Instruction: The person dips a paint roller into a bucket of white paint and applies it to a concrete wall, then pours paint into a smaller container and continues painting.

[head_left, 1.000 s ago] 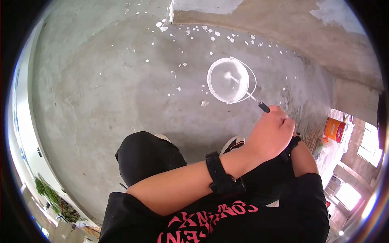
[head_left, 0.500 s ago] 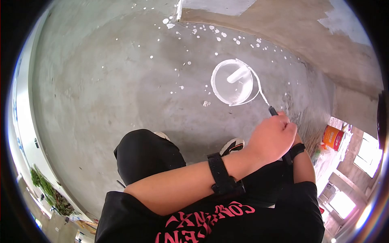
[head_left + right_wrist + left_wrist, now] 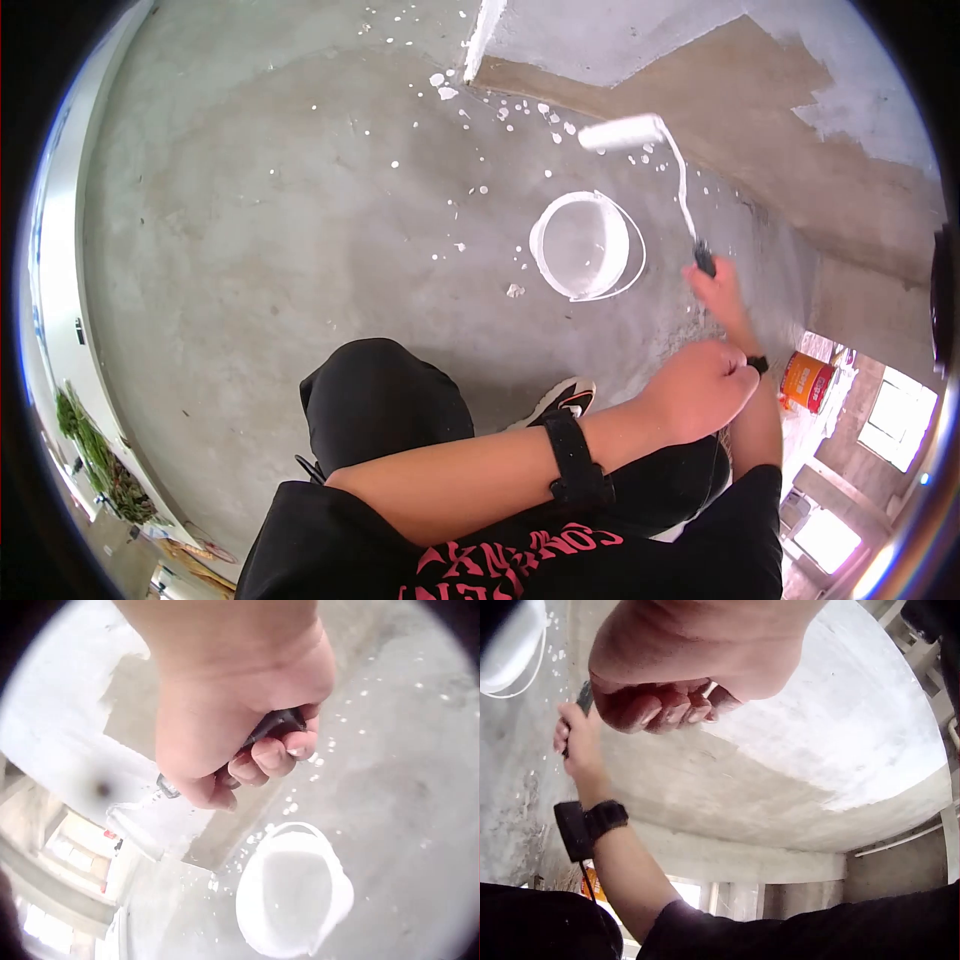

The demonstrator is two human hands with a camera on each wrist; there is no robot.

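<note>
My right hand grips the black handle of a paint roller. Its white, wet-looking roller sleeve is raised beyond the bucket, overlapping the foot of the wall in the head view. In the right wrist view, curled fingers wrap the dark handle. The white bucket, with its wire handle lowered to one side, stands on the floor and holds pale liquid. Nearer my body, the left hand is curled into a fist with nothing in it; its bent fingers show in the left wrist view.
White drops spot the concrete floor. A partly white-coated wall rises at the far right. An orange-red tub stands to the right, and green plants lie at the far left. My knee and shoe are close by.
The roller has come up out of the bucket and swung away toward the wall. My right hand has moved forward from behind the left hand, while the left stays near my body.
</note>
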